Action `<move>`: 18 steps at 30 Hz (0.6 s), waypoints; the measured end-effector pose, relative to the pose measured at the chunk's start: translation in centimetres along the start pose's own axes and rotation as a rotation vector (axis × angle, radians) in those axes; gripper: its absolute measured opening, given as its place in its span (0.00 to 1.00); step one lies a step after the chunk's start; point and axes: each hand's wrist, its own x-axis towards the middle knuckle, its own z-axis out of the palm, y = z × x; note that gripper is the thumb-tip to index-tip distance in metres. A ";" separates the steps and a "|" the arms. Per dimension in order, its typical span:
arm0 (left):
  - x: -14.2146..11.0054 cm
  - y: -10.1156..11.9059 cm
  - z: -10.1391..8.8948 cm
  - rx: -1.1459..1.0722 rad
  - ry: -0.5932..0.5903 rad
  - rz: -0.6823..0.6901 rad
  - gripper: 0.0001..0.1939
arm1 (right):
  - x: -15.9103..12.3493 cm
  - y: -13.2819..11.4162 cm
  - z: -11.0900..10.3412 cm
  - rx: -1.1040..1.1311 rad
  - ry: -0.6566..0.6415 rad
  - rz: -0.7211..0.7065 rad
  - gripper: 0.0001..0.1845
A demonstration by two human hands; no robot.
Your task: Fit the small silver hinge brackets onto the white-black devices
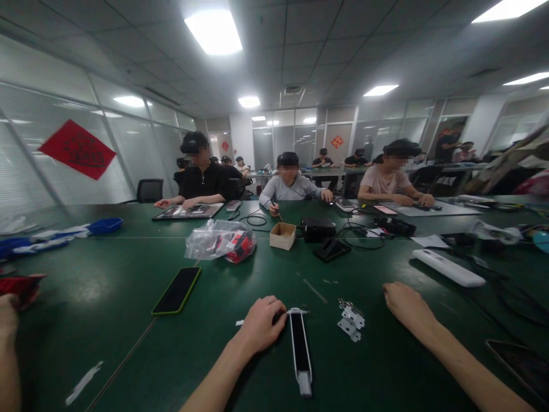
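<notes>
My left hand [263, 321] rests on the green table with curled fingers, its fingertips against the top end of a long, narrow, white-framed black strip [301, 346]. A thin rod crosses that end, and a light grey block forms the near end. To the right lie several small metal plates with holes [351, 321] and small metal parts beside them. My right hand [404, 303] lies palm down beyond these plates, fingers bent inward; anything beneath them is hidden. A small white piece [239, 323] sits just left of my left hand.
A phone with a green edge [176, 290], a plastic bag with red and black contents [223, 240], an open small box [282, 236] and a white oblong case [448, 267] lie around. At far left, another person's hand [7, 320] holds something red. Co-workers sit opposite.
</notes>
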 end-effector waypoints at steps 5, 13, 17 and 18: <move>0.0 -0.2 0.2 0.013 -0.001 0.000 0.08 | -1.2 -2.9 -1.0 0.022 -0.007 -0.112 0.16; 0.1 0.1 0.0 0.025 -0.007 0.008 0.08 | -2.5 -5.9 -3.0 0.047 -0.061 -0.212 0.14; 0.2 0.1 0.0 0.019 -0.021 0.000 0.09 | -2.3 -5.2 -3.0 0.056 -0.058 -0.228 0.14; 0.2 0.0 0.0 0.017 -0.022 0.000 0.10 | -2.2 -4.8 -2.8 0.064 -0.051 -0.237 0.14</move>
